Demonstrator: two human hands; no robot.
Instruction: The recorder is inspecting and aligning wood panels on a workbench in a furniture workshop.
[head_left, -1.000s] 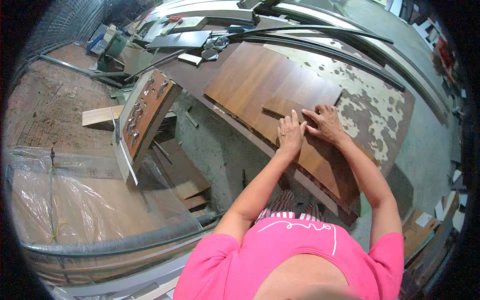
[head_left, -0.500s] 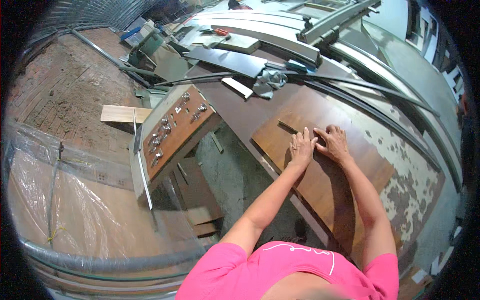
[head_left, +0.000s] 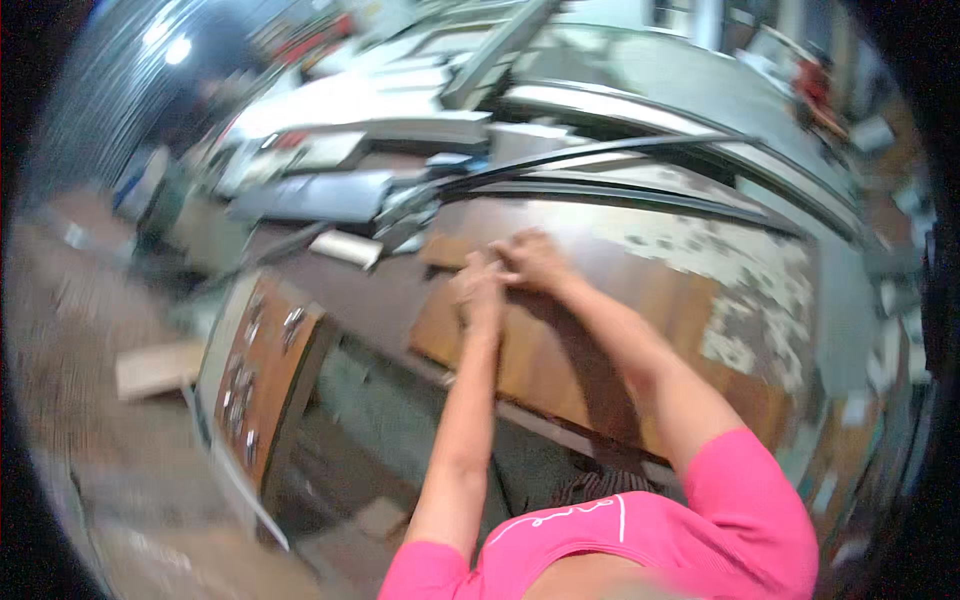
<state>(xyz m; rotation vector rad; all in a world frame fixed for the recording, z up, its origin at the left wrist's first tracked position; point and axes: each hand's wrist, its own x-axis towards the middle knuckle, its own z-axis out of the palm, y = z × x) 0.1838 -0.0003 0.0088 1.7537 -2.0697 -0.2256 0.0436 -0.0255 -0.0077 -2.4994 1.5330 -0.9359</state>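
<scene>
A brown wood-grain board (head_left: 590,335) lies flat on the bench under both my hands. Over its left part, beside a dark slot or gap near its far left corner, my left hand (head_left: 482,285) and my right hand (head_left: 535,262) come together with fingertips touching or overlapping. Motion blur smears the fingers, so their grip and any small thing between them cannot be made out. Left of the bench, several silver metal fittings, hinge-like in shape, rest on a reddish-brown panel (head_left: 262,365).
Long dark metal strips (head_left: 620,190) run across behind the board. A grey sheet (head_left: 315,197) and a short white block (head_left: 346,248) lie at the far left of the bench. Peeling pale patches (head_left: 755,320) mark the surface at right. A pale plank (head_left: 158,368) sits far left.
The whole view has swung, shifting the bench and board leftward in the picture. My hands have drawn closer together, nearer the board's slot. The picture is now blurred.
</scene>
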